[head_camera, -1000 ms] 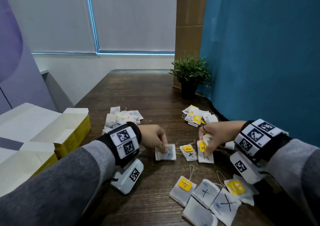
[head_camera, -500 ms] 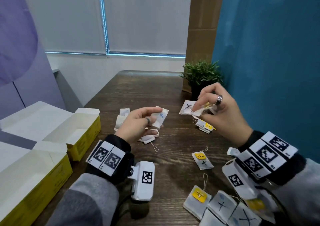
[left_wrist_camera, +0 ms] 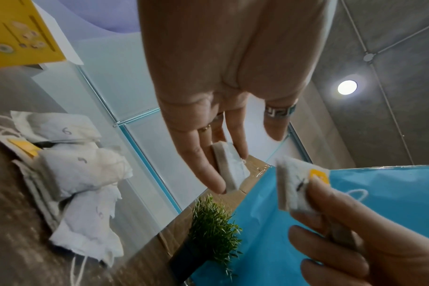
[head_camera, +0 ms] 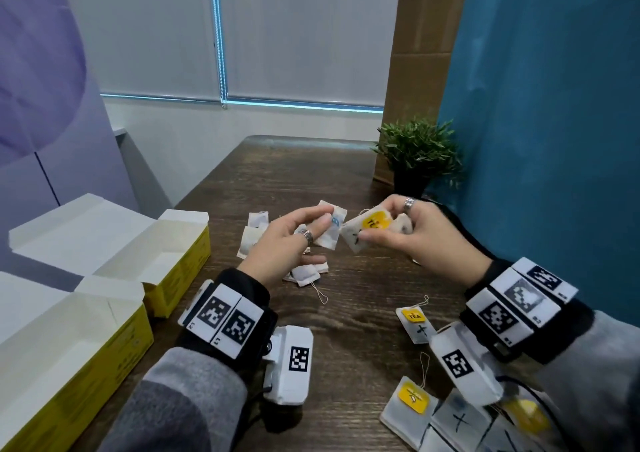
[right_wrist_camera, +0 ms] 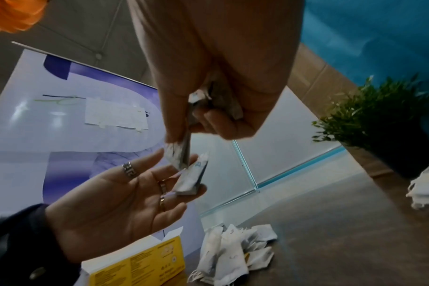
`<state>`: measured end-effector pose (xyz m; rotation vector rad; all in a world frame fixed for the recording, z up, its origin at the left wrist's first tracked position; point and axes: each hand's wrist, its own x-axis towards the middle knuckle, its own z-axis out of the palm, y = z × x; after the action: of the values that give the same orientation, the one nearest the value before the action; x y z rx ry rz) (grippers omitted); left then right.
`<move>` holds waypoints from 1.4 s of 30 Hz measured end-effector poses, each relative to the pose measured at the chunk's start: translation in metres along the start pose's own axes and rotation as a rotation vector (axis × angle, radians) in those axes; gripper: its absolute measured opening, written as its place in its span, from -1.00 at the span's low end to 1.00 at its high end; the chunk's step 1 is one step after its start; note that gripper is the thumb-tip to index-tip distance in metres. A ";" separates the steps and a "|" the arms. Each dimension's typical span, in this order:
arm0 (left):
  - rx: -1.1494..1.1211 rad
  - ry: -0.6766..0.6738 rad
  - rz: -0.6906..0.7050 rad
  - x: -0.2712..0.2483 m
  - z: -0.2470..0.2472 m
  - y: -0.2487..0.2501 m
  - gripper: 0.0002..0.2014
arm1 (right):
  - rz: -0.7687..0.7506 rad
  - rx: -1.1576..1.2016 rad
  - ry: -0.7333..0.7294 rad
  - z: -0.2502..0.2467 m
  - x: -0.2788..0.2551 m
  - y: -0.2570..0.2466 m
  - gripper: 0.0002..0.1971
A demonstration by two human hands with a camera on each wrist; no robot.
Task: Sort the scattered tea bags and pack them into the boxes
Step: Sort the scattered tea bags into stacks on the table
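Observation:
My left hand (head_camera: 323, 221) pinches a white tea bag with a blue mark (head_camera: 334, 233) between thumb and fingers, lifted above the dark wooden table (head_camera: 360, 295). My right hand (head_camera: 379, 223) grips a small bundle of tea bags with a black X and a yellow tag (head_camera: 372, 224). The two bundles almost touch at the middle. The left wrist view shows the blue-marked bag (left_wrist_camera: 229, 168) between my fingers and the tagged bundle (left_wrist_camera: 295, 187) beside it. In the right wrist view, the bundle (right_wrist_camera: 181, 152) hangs just over the bag (right_wrist_camera: 192, 179) at my left fingertips.
Two open yellow boxes (head_camera: 180, 261) (head_camera: 69, 365) stand at the left. A pile of blue-marked bags (head_camera: 304, 273) lies under my left hand. Several X-marked bags with yellow tags (head_camera: 415, 325) (head_camera: 412, 403) lie at the front right. A potted plant (head_camera: 417, 153) stands by the blue wall.
Both hands picked tea bags off the table, lifted them, then drew together until the bags nearly meet. The head view has swung left, showing more of the boxes.

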<state>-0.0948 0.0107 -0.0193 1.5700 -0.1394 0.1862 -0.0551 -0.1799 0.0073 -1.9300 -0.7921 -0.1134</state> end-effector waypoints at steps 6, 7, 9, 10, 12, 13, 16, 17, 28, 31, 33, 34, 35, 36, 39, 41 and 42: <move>-0.047 -0.047 -0.009 -0.001 0.007 -0.005 -0.80 | 0.207 0.007 -0.168 0.016 0.010 0.005 -0.77; -0.031 -0.032 -0.003 -0.001 0.006 -0.007 -0.80 | 0.233 0.023 -0.160 0.017 0.011 0.005 -0.75; 0.035 0.033 0.015 0.002 0.002 -0.011 -0.77 | 0.323 0.211 -0.120 0.017 0.012 0.006 -0.79; 0.078 0.066 0.026 0.004 0.000 -0.013 -0.75 | 0.363 0.330 -0.108 0.016 0.013 0.007 -0.84; 0.136 0.116 0.049 0.005 -0.001 -0.014 -0.68 | 0.399 0.470 -0.111 0.011 0.013 0.006 -0.88; 0.151 0.140 0.062 0.005 0.001 -0.014 -0.62 | 0.399 0.508 -0.132 0.008 0.013 0.006 -0.89; 0.177 0.173 0.081 0.010 0.012 -0.011 -0.54 | 0.393 0.557 -0.247 0.001 0.012 0.005 -0.92; 0.193 0.161 0.074 0.014 0.018 -0.009 -0.54 | 0.397 0.550 -0.267 -0.001 0.012 0.006 -0.92; 0.644 -0.243 -0.205 0.070 0.084 -0.016 -0.61 | 0.516 0.105 0.230 -0.088 0.032 0.099 -0.81; 0.938 -0.531 -0.304 0.067 0.097 -0.024 -0.53 | 0.636 -0.087 0.210 -0.098 0.033 0.125 -0.78; 1.012 -0.618 -0.313 0.064 0.105 -0.025 -0.45 | 0.665 -0.299 0.113 -0.100 0.033 0.129 -0.68; 1.044 -0.649 -0.299 0.063 0.109 -0.024 -0.42 | 0.651 -0.402 0.077 -0.101 0.032 0.126 -0.67; 1.072 -0.672 -0.281 0.062 0.113 -0.024 -0.40 | 0.633 -0.464 0.056 -0.103 0.030 0.123 -0.67; 1.095 -0.692 -0.273 0.059 0.116 -0.024 -0.39 | 0.631 -0.474 0.046 -0.106 0.027 0.119 -0.70; 1.064 -0.733 -0.337 0.052 0.123 -0.024 -0.44 | 0.698 -0.475 -0.064 -0.115 0.010 0.110 -0.81; 1.095 -0.747 -0.318 0.048 0.123 -0.025 -0.54 | 0.729 -0.590 -0.167 -0.119 -0.003 0.103 -0.81; 1.132 -0.752 -0.292 0.047 0.122 -0.024 -0.61 | 0.753 -0.631 -0.221 -0.120 -0.009 0.100 -0.77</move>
<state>-0.0404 -0.1096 -0.0336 2.6980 -0.4363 -0.6907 0.0250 -0.3121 -0.0147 -2.7541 -0.1070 0.3552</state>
